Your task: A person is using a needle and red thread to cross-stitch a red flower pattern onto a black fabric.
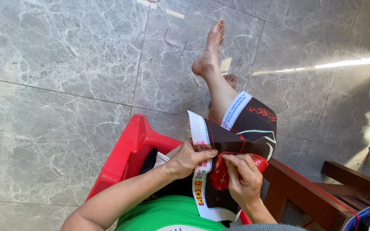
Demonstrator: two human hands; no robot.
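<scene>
while seated on the red chair (127, 149):
left hand (188, 157): pinching the dark cloth (230, 137) edge
right hand (243, 175): fingers closed on its red stitching (220, 173)

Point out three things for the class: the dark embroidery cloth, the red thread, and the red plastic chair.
dark embroidery cloth (253, 128), head view, on the dark middle above the hands.
red thread (211, 136), head view, on the strand crossing the cloth's white edge.
red plastic chair (127, 152), head view, on its armrest.

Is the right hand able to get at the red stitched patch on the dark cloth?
Probably yes. The right hand already rests on the red stitched patch, fingers pinched there, while the left hand holds the dark cloth by its white edge. Nothing lies between them.
</scene>
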